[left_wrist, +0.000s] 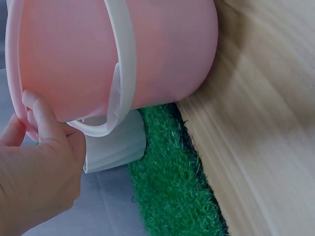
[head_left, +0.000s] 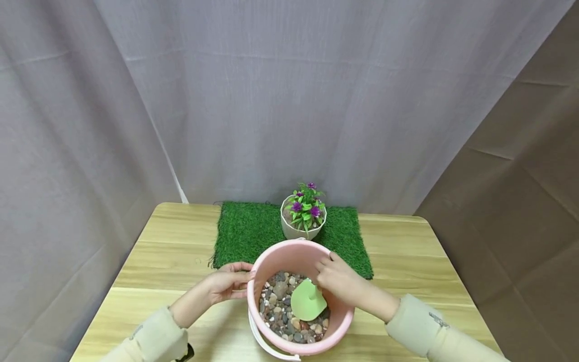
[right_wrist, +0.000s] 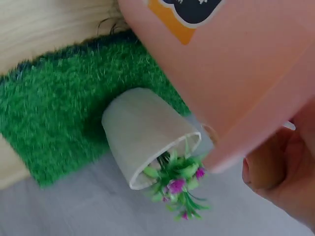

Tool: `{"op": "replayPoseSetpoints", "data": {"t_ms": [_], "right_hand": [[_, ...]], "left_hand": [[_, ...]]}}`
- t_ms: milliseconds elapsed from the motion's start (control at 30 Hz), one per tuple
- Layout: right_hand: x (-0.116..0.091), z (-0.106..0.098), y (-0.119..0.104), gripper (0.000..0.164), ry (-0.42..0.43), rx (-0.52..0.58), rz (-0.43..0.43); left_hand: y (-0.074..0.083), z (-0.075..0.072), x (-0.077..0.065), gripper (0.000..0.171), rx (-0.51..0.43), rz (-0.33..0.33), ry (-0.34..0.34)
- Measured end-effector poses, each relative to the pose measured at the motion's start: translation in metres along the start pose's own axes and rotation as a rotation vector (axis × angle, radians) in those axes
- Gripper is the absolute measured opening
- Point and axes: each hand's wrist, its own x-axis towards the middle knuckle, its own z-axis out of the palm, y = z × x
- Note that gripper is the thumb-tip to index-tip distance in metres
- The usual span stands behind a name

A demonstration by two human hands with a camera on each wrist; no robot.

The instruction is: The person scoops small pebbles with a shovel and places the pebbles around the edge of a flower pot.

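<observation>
A pink bucket (head_left: 289,257) stands at the front of the table, with pebbles (head_left: 277,314) of mixed colours lying in its bottom. My left hand (head_left: 228,282) pinches the rim at the left, thumb and fingers on either side of it in the left wrist view. Reaching over the right side of the rim, my right hand (head_left: 340,281) grips the handle of a light green toy shovel (head_left: 307,304). The shovel's blade rests over the pebbles. In the right wrist view the bucket wall (right_wrist: 236,64) hides the shovel and part of the hand.
Behind the bucket, a white pot (head_left: 296,233) with purple flowers (head_left: 307,208) stands on a green artificial grass mat (head_left: 249,226). The bucket's white carrying handle (left_wrist: 125,49) hangs down on its near left side. Grey curtains (head_left: 289,100) enclose the wooden table (head_left: 176,251).
</observation>
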Motion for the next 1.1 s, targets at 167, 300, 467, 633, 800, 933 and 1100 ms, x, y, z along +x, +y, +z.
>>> {"op": "replayPoseSetpoints", "data": {"t_ms": [167, 300, 467, 633, 800, 933, 1100], "right_hand": [[0.004, 0.012, -0.006, 0.011, -0.051, 0.222, -0.019], [0.005, 0.019, -0.013, 0.008, -0.080, 0.323, -0.055], [0.005, 0.017, -0.012, 0.010, -0.062, 0.354, -0.056], [0.003, 0.008, -0.005, 0.015, -0.050, 0.451, -0.053], [-0.003, 0.006, 0.000, 0.020, -0.056, 0.569, -0.001], [-0.008, 0.004, 0.008, 0.023, -0.074, 0.663, 0.028], [-0.012, 0.000, 0.020, 0.024, -0.054, 0.704, 0.025]], "left_hand": [[0.000, 0.002, 0.000, 0.017, 0.016, 0.017, 0.007], [-0.001, 0.001, -0.001, 0.018, 0.017, 0.014, 0.019], [-0.001, 0.000, 0.000, 0.023, 0.030, 0.016, 0.032], [-0.004, 0.001, 0.000, 0.024, 0.010, 0.025, 0.026], [-0.005, 0.000, -0.001, 0.029, 0.019, 0.017, 0.032], [-0.005, 0.000, 0.000, 0.030, 0.025, 0.017, 0.035], [-0.004, 0.001, 0.001, 0.027, 0.011, 0.023, 0.039]]}}
